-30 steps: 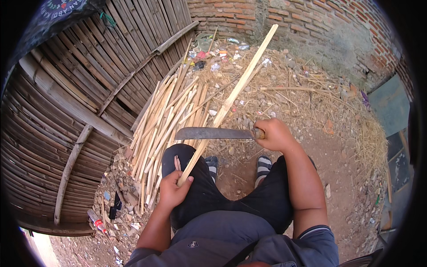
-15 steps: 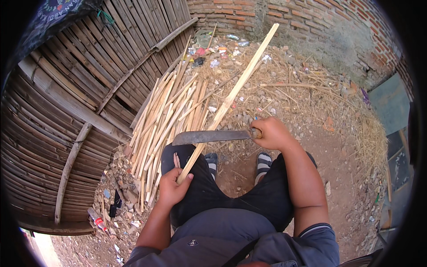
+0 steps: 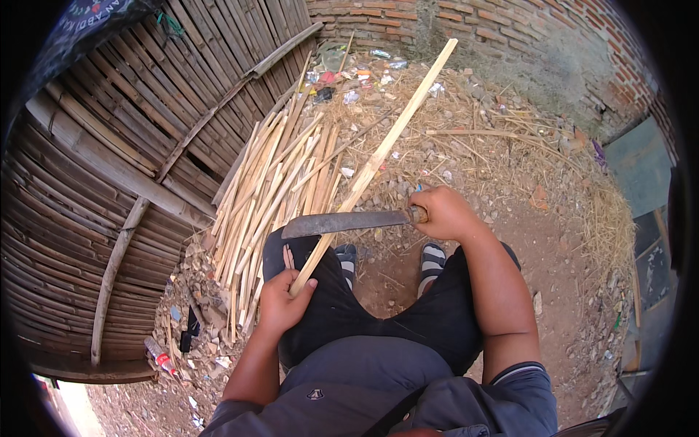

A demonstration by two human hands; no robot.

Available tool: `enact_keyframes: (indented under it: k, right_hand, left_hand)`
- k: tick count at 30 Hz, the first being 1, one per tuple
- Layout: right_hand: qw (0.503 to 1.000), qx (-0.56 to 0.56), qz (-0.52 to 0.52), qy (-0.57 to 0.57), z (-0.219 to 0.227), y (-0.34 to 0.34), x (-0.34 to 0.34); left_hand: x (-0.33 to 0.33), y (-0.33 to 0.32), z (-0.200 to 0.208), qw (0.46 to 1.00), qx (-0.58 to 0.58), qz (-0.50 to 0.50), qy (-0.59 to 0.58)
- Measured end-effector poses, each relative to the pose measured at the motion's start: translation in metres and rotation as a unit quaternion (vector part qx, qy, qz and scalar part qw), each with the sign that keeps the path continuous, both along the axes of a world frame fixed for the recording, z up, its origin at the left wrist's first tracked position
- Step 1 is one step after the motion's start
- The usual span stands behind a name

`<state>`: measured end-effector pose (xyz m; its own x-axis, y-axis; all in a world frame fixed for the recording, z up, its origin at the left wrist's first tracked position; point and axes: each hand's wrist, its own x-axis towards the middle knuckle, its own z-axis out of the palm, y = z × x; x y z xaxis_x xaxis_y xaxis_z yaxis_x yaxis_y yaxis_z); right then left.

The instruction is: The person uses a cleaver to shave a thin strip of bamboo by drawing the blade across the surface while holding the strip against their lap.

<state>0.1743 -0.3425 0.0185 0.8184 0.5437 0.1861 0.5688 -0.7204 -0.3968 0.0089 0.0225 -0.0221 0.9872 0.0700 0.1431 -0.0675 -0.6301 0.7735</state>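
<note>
My left hand (image 3: pixel 280 302) grips the near end of a long pale bamboo strip (image 3: pixel 378 162) that runs up and to the right across the dirt toward the brick wall. My right hand (image 3: pixel 445 213) holds the handle of a large dark-bladed knife (image 3: pixel 342 222). The blade lies level, pointing left, and crosses the strip just above my left knee. I sit with dark trousers, and my striped sandals (image 3: pixel 431 256) rest on the ground below the blade.
A pile of split bamboo strips (image 3: pixel 273 182) lies to my left against a woven bamboo fence (image 3: pixel 109 167). A brick wall (image 3: pixel 510 33) stands ahead, with litter and dry straw (image 3: pixel 502 138) at its foot. Rubble lies by my left leg.
The knife blade has slid a little down the strip toward my left hand. My left hand keeps its hold on the strip's end.
</note>
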Motion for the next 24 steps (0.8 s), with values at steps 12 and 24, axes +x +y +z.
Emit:
enact_keyframes:
  k: [12,24]
  right_hand:
    - [1.000,0.005,0.004,0.001,-0.0022,-0.0003,0.0006]
    - [1.000,0.008,0.011,-0.011,0.0024,0.0013,-0.0018]
  left_hand:
    - [0.0009,-0.0007,0.0000,1.000,-0.001,-0.004,-0.003]
    - [-0.0002,-0.0050,0.0082,1.000,0.026,0.011,0.009]
